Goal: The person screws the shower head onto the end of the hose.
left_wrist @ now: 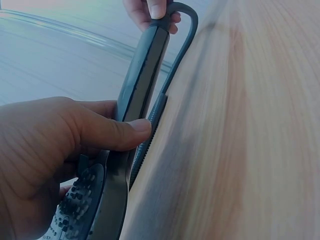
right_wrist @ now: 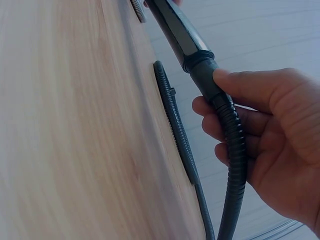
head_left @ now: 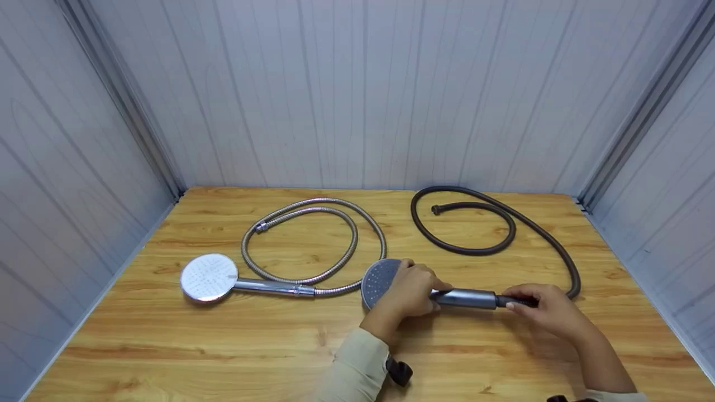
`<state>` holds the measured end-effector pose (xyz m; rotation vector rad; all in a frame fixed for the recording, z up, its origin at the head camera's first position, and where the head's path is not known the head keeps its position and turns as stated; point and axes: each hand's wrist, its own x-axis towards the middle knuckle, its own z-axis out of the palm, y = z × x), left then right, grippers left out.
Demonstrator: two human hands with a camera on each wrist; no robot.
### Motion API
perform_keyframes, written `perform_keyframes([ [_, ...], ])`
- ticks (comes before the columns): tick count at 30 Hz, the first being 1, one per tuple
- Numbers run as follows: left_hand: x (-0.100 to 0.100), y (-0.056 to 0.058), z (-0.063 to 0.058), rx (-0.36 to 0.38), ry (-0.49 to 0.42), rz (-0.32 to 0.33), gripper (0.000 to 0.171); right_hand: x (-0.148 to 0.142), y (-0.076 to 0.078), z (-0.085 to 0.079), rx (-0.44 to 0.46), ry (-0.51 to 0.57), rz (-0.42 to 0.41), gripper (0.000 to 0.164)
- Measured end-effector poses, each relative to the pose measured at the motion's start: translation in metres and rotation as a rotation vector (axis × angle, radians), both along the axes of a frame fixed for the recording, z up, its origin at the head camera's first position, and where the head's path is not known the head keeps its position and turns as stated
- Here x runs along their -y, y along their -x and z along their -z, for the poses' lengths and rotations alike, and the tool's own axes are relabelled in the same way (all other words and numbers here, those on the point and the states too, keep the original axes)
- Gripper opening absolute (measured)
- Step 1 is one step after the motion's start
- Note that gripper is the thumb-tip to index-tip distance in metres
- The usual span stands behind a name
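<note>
A dark grey shower head (head_left: 466,298) is held just over the wooden table, its round spray face turned up toward the left. My left hand (head_left: 412,289) grips its neck, the thumb lying across the handle in the left wrist view. At the handle's lower end, my right hand (head_left: 550,312) pinches the connector (right_wrist: 205,77) of a black shower hose (right_wrist: 234,150) between thumb and fingers. The connector meets the handle's end; how tightly they are joined I cannot tell. From there the hose curves away and loops at the table's back right, where its free end fitting (head_left: 436,210) lies.
To the left, a chrome shower head (head_left: 209,277) lies face up, joined to a coiled silver hose (head_left: 357,245) with its loose end fitting (head_left: 261,227) resting on the coil. Pale panel walls (head_left: 335,95) enclose the wooden table (head_left: 223,346) at the back and both sides.
</note>
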<state>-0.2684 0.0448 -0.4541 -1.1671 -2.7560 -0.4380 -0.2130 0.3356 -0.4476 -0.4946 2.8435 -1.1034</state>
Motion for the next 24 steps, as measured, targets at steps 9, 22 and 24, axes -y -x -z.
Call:
perform_keyframes([
  [9, 0.0008, 0.0007, 0.0001, -0.005, 0.006, 0.006, 0.044, -0.0011, 0.0007, 0.0009, 0.027, -0.005, -0.009, 0.03],
  [22, 0.0021, 0.0023, 0.0022, 0.0, 0.012, -0.004, 0.045, 0.0044, 0.0, 0.0051, -0.091, 0.036, 0.006, 0.026],
  [24, 0.0022, 0.0022, 0.0022, 0.004, 0.008, -0.005, 0.045, 0.005, 0.0001, 0.0064, -0.106, 0.034, 0.015, 0.027],
])
